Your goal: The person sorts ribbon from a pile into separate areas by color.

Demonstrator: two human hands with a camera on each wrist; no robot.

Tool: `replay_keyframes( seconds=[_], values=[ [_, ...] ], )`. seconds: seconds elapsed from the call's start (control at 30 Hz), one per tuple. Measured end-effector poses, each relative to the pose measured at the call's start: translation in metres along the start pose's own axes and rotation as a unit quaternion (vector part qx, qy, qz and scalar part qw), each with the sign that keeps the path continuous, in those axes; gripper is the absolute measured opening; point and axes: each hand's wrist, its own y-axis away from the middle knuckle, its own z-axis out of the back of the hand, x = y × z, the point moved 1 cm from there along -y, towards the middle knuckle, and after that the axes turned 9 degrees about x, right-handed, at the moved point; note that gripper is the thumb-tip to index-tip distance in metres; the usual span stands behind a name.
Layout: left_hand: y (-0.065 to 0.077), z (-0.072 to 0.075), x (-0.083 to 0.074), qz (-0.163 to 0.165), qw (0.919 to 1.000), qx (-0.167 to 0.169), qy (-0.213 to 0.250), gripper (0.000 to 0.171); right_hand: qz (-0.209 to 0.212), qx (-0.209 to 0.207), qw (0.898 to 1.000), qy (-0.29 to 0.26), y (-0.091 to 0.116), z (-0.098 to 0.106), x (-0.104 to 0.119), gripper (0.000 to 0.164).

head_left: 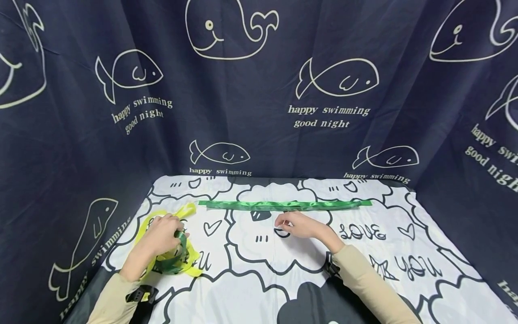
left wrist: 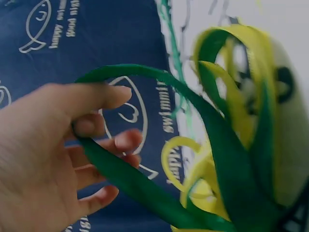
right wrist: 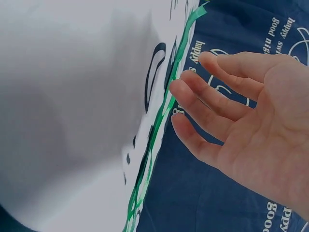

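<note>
My left hand hovers over a loose heap at the left of the table. A loop of green ribbon runs through its thumb and index finger, which pinch it; the other fingers stand slightly bent and apart. Yellow ribbon lies in tangled loops beneath and around this hand, mixed with more green. Across the back of the table stretch green ribbon strips, laid side by side in a nearly straight line. Just in front of their middle is my right hand, its fingers loosely curved and nothing held.
A white cloth with black cloud shapes and lettering covers the table. Behind it and at both sides hangs a dark blue curtain printed with fish and whales. Dark straps are on both wrists.
</note>
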Motion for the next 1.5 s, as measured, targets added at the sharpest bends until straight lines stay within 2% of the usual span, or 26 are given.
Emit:
replay_keyframes(
  seconds=[0.1,0.23,0.3,0.4,0.6,0.73,0.9,1.03,1.13,1.23,1.3,1.4,1.5],
  values=[
    [-0.003,0.007,-0.007,-0.018,0.9981,0.026,0.053,0.041,0.007,0.002,1.0,-0.003,0.001,0.002,0.003,0.021],
    [-0.006,0.017,-0.016,-0.035,0.9863,0.09,0.134,0.032,0.016,0.004,1.0,-0.009,0.002,0.004,0.006,0.021],
    [-0.008,0.021,-0.02,-0.046,0.9815,0.113,0.148,0.032,0.018,0.007,1.0,-0.012,0.002,0.005,0.007,0.022],
    [-0.014,0.026,-0.026,-0.068,0.9781,0.128,0.149,0.035,0.023,0.014,0.999,-0.025,0.001,0.005,0.009,0.023],
    [-0.031,0.032,-0.042,-0.108,0.9742,0.136,0.144,0.04,0.033,0.032,0.997,-0.062,-0.004,0.006,0.014,0.024],
    [-0.043,0.03,-0.057,-0.118,0.9782,0.12,0.122,0.041,0.046,0.04,0.995,-0.075,-0.008,0.006,0.019,0.024],
    [-0.06,0.026,-0.076,-0.112,0.9841,0.096,0.1,0.042,0.057,0.048,0.993,-0.091,-0.013,0.004,0.027,0.027],
    [-0.073,0.019,-0.091,-0.134,0.9823,0.086,0.098,0.035,0.063,0.051,0.99,-0.117,-0.019,0.001,0.035,0.033],
    [-0.08,0.012,-0.102,-0.162,0.9794,0.087,0.083,0.022,0.075,0.054,0.986,-0.142,-0.023,-0.002,0.042,0.035],
    [-0.086,0.006,-0.112,-0.183,0.9757,0.102,0.064,0.014,0.086,0.059,0.981,-0.165,-0.028,-0.004,0.047,0.034],
    [-0.087,0.003,-0.117,-0.193,0.9729,0.113,0.059,0.019,0.093,0.06,0.978,-0.177,-0.031,-0.007,0.049,0.03],
    [-0.088,0.002,-0.123,-0.196,0.9701,0.13,0.059,0.024,0.094,0.058,0.975,-0.192,-0.034,-0.009,0.05,0.024],
    [-0.087,0.004,-0.127,-0.187,0.9673,0.151,0.081,0.022,0.101,0.05,0.971,-0.213,-0.035,-0.01,0.049,0.023]
  ],
)
